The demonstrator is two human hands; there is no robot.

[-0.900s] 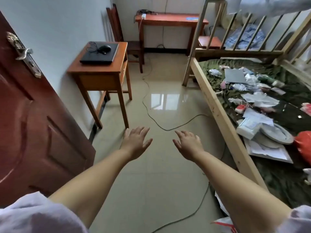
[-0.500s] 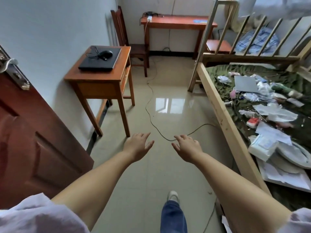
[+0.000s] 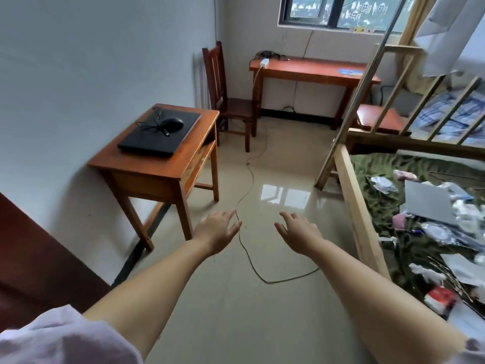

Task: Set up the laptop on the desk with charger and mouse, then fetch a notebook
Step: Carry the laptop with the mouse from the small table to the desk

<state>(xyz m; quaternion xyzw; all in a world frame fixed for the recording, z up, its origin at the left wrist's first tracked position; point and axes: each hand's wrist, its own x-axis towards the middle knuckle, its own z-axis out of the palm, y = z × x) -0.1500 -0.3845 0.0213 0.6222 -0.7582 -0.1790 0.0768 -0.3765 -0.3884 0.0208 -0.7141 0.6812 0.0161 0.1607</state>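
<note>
A closed black laptop [image 3: 147, 139] lies on a small wooden table [image 3: 173, 166] against the left wall. A black wired mouse [image 3: 172, 124] rests on the lid with its cable coiled beside it. A long red-brown desk [image 3: 312, 70] stands under the window at the back, with a white charger plug [image 3: 264, 62] at its left end. A thin cable [image 3: 246, 179] trails from it across the floor. My left hand [image 3: 216, 231] and my right hand [image 3: 299, 232] are stretched forward over the floor, fingers apart, holding nothing.
A wooden chair [image 3: 228, 101] stands between table and desk. A wooden bed frame [image 3: 359, 211] runs along the right, its green cover littered with papers, bags and a grey flat item [image 3: 427, 202]. A dark red door [image 3: 34, 264] is at the near left.
The view has moved forward into the room and tilted up, so the table and desk appear closer and the window shows. Both hands stay outstretched and empty.
</note>
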